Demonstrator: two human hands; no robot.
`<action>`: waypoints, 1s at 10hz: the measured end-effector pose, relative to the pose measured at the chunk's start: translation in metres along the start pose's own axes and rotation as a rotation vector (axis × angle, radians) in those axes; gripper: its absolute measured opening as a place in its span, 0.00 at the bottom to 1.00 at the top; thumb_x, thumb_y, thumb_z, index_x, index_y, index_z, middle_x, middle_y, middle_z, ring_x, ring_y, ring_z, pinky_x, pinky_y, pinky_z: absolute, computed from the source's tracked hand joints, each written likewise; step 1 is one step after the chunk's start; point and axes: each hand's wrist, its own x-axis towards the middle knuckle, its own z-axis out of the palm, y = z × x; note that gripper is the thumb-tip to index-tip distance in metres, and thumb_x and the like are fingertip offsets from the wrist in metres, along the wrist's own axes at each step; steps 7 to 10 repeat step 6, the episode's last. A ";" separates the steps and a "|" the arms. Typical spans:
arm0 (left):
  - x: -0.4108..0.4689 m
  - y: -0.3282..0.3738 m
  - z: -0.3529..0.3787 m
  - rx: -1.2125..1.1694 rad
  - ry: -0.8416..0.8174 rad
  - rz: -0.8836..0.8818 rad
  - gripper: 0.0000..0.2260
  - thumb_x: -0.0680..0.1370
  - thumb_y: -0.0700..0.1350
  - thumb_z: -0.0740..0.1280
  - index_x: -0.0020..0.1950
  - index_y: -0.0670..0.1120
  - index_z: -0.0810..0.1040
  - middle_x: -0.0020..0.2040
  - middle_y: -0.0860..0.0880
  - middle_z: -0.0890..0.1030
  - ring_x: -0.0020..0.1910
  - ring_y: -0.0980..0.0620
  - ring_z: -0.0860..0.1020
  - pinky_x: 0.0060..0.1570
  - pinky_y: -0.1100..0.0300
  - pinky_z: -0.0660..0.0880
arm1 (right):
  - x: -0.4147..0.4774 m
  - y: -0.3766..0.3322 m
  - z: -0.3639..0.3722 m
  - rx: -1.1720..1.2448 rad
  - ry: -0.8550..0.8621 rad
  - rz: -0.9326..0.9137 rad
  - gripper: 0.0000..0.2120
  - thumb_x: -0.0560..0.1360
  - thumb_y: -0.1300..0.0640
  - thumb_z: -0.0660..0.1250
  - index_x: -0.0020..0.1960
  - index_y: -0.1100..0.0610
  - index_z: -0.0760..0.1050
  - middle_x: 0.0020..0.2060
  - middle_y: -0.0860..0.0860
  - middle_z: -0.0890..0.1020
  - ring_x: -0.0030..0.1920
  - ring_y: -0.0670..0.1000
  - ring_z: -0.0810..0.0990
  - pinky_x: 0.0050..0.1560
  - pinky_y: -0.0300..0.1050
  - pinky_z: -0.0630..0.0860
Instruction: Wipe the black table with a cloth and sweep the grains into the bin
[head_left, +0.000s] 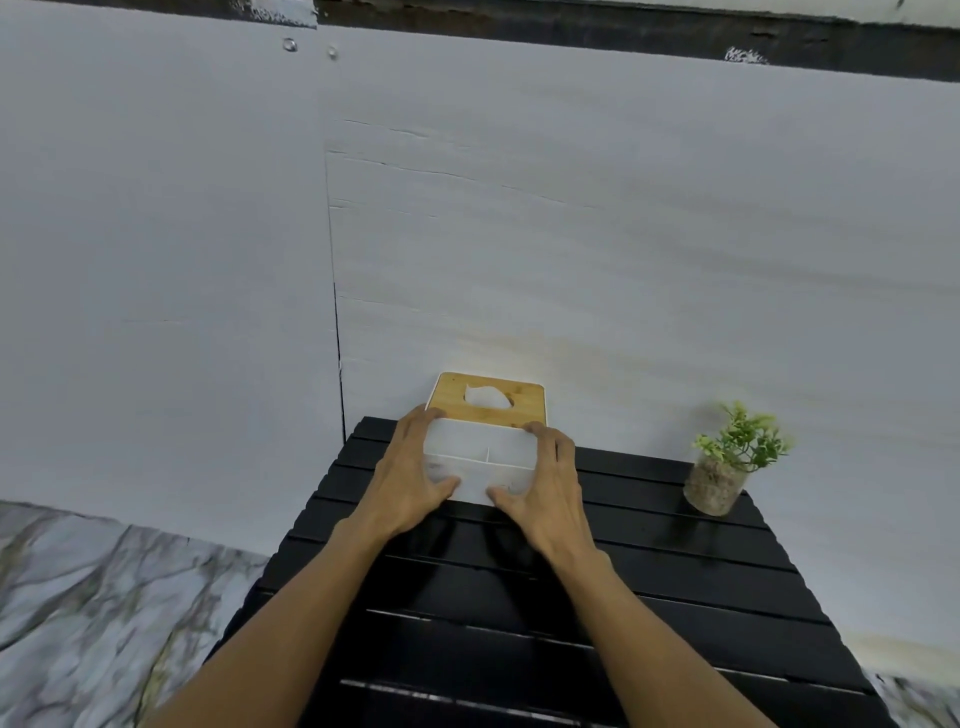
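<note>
A black slatted table (649, 587) stands against a pale wall. At its far edge sits a white tissue box (480, 462) with a wooden lid and open front compartments. My left hand (410, 478) grips the box's left side, thumb on its front. On the right side my right hand (545, 483) clasps it the same way. No cloth, grains or bin are in view.
A small green plant in a glass jar of pebbles (719, 478) stands at the table's far right corner. The pale wall (571, 234) rises right behind the table. Marbled floor (93, 597) shows to the left.
</note>
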 end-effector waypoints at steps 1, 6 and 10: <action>0.001 -0.001 0.000 -0.007 -0.002 -0.014 0.37 0.68 0.46 0.75 0.72 0.54 0.62 0.73 0.54 0.63 0.69 0.56 0.65 0.66 0.57 0.66 | 0.001 0.001 0.002 -0.001 0.008 0.004 0.38 0.68 0.51 0.77 0.72 0.48 0.61 0.69 0.50 0.63 0.53 0.45 0.68 0.51 0.38 0.70; -0.032 0.033 0.016 0.319 0.246 0.071 0.27 0.70 0.52 0.71 0.66 0.51 0.68 0.64 0.50 0.69 0.64 0.49 0.66 0.62 0.53 0.67 | -0.016 0.003 -0.026 -0.012 0.014 0.035 0.44 0.70 0.41 0.75 0.77 0.49 0.55 0.72 0.50 0.63 0.67 0.52 0.71 0.59 0.49 0.75; -0.032 0.033 0.016 0.319 0.246 0.071 0.27 0.70 0.52 0.71 0.66 0.51 0.68 0.64 0.50 0.69 0.64 0.49 0.66 0.62 0.53 0.67 | -0.016 0.003 -0.026 -0.012 0.014 0.035 0.44 0.70 0.41 0.75 0.77 0.49 0.55 0.72 0.50 0.63 0.67 0.52 0.71 0.59 0.49 0.75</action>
